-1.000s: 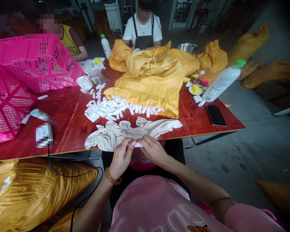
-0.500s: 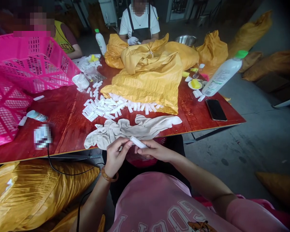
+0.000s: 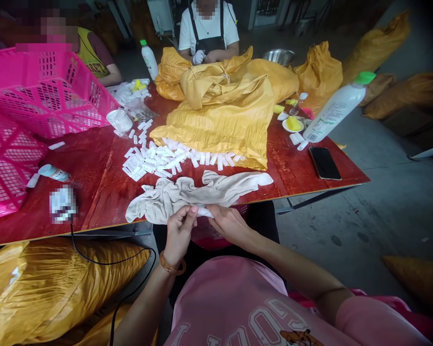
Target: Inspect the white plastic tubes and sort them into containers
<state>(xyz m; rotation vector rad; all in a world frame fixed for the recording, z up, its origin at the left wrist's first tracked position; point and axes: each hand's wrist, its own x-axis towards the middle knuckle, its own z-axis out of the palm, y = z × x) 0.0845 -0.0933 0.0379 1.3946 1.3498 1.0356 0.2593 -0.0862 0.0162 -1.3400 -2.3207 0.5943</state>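
Observation:
My left hand and my right hand meet at the near edge of the red table, pinching a small white tube between their fingertips. The tube lies against the crumpled beige cloth that hangs over the table edge. Just beyond the cloth a heap of several similar white tubes spills from the mouth of a yellow sack.
Pink crates stand at the left. A tilted white bottle with a green cap and a black phone are at the right. Two other people sit at the far side. Yellow sacks lie on the floor at my left.
The tube, held up and tilted clear of the cloth half a second ago, is now lowered against the cloth edge, and both hands have closed in around it.

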